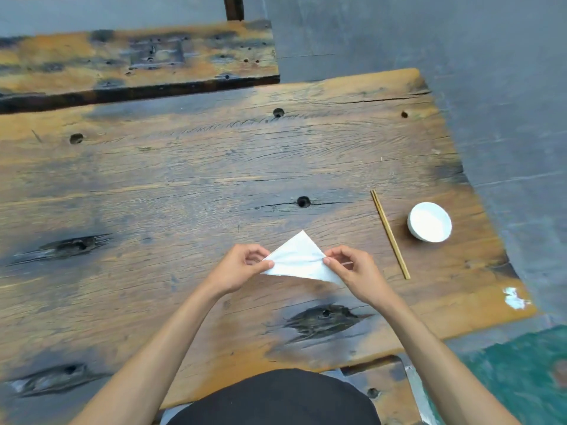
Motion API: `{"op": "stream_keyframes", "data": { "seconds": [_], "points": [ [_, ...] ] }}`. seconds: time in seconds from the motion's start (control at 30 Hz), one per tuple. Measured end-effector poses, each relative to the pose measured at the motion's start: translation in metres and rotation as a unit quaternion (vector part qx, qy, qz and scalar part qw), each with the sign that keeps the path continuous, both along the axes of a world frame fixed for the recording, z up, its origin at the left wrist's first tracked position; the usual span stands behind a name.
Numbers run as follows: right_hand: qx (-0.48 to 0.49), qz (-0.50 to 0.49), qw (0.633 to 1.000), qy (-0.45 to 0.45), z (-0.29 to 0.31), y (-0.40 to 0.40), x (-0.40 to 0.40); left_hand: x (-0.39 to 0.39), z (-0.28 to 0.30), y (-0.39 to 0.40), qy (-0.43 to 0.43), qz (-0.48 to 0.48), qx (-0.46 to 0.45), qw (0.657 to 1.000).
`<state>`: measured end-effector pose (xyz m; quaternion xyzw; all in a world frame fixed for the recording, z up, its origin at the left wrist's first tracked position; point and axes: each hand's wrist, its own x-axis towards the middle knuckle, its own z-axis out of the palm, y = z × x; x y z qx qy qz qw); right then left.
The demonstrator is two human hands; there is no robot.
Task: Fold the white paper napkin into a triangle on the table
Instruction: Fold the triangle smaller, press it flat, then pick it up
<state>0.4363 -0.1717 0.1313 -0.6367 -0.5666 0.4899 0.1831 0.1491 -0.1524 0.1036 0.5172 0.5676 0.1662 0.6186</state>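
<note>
A worn, knot-holed wooden table (214,167) stands on grey concrete floor, with chopsticks (389,234) and a small white bowl (429,221) off to the right. The white napkin (299,259) sits mid-table, already a triangle, apex pointing away. The left hand (242,268) pinches its left corner; the right hand (352,269) pinches the right edge, fingers closed narrow on the paper.

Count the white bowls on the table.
1. The white bowl stands near the table's right edge, just right of the chopsticks and beyond the right hand. No other is visible.
</note>
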Motion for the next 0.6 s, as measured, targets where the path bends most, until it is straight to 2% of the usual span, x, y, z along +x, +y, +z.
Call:
{"op": "stream_keyframes", "data": {
  "seconds": [0.3,0.6],
  "points": [
    [-0.045,-0.066,0.996,-0.035,-0.038,-0.002,0.092,0.102,-0.01,0.067,0.041,-0.069,0.014,0.997],
    [-0.091,-0.127,0.987,-0.028,-0.078,0.004,0.13,0.18,-0.042,0.129,0.114,-0.163,0.042,0.979]
  ]
}}
